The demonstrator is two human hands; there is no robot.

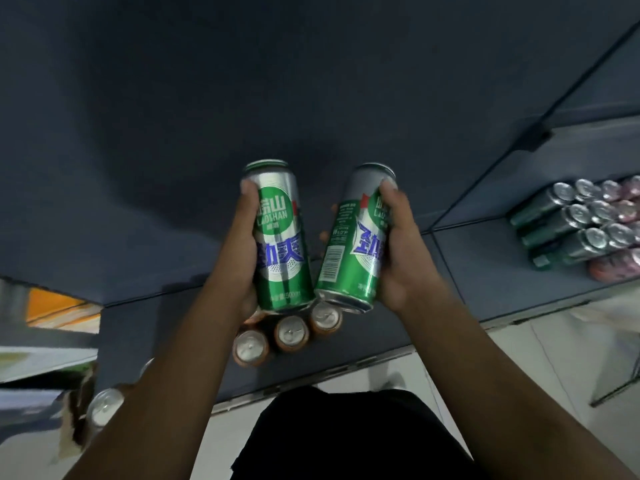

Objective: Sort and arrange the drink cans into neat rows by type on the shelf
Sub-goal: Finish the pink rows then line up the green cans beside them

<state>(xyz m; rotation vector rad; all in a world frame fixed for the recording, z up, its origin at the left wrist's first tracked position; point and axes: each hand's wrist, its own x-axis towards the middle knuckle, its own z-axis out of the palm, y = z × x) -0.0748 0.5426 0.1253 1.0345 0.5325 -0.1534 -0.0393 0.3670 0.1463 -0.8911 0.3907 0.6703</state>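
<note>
Fingers (248,194) of left hand (239,251) curled round left can (281,244), right hand (403,251) round right can (349,251); both top-up.

A pale floor (519,368) shows at lower right, an orange panel (52,303) at far left

**Dim, soft light; smeared edges**

Dark blue-grey shelf panel (311,81) murky, with a soft darker shadow patch. Labels sharp on upright green-and-silver drink can (282,237) and tilted green-and-silver drink can (349,251), pale sheen streaks on both. Silver can tops (585,216) at right glint. White floor (519,358) brightest. Left edge smeared, borders bent.
</note>
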